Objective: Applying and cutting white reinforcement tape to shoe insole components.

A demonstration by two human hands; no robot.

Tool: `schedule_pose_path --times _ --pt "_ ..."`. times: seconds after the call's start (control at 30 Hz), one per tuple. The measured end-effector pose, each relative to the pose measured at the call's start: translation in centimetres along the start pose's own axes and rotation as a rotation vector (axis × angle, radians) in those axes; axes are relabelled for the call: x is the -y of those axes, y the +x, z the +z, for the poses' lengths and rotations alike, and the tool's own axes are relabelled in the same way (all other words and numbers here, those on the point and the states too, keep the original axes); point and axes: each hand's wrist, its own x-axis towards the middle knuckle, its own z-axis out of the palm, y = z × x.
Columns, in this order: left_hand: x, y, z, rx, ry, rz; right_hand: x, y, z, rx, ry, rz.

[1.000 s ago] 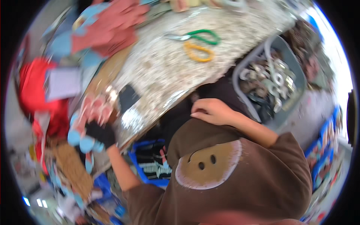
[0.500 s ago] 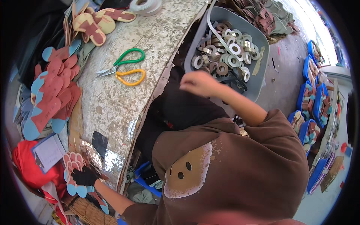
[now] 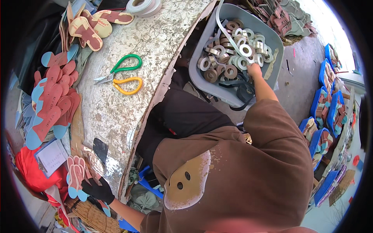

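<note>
My left hand (image 3: 98, 189), in a black fingerless glove, lies at the lower left of the table with its fingers stretched out and apart. It is beside a small fan of pink insoles with blue heels (image 3: 77, 174) and overlaps their edge. My bare right hand (image 3: 254, 70) reaches into a grey plastic bin (image 3: 196, 81) full of tape rolls (image 3: 230, 71). Its fingers are closed at the lower end of a long white strip (image 3: 229, 34), which runs up over the bin's far rim; the fingertips are partly hidden.
Scissors with green and yellow handles (image 3: 120, 73) lie on the worn table (image 3: 155, 42). Stacked insoles (image 3: 50, 101), a clipboard (image 3: 51, 157) and white tape rolls (image 3: 143, 7) are around it. Blue baskets of insoles (image 3: 320, 101) line the right.
My right hand has moved from above my lap out to the right, into the bin, and closed at the white strip. The left hand has shifted slightly right off the small insole fan.
</note>
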Motion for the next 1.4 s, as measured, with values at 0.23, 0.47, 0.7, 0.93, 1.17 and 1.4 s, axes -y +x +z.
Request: schedule_pose_path --times 0.23,0.47,0.7,0.93,1.17,1.4 --pt "-4.8 7.3 -7.4 -0.301 -0.407 0.192 3.9 -7.1 -6.1 -0.185 0.101 -0.408" --pt "-19.4 10.0 -9.5 -0.192 -1.288 0.296 13.7 -23.8 -15.6 -0.043 0.481 -1.32" --pt "-32.8 10.8 -12.5 -0.121 -1.857 0.186 22.3 -36.8 -21.5 0.158 0.67 -1.821" --pt "-27.5 6.1 -13.1 0.121 -2.569 -0.445 27.4 -40.2 -21.7 0.579 0.626 -1.888" --pt "-18.5 -6.7 -5.8 -0.036 -2.63 -0.77 26.1 -28.1 -19.2 -0.062 -0.029 -1.794" --pt "-17.7 -3.4 -9.0 0.178 -2.356 -0.72 19.7 -11.7 -19.4 -0.391 -0.196 -1.549"
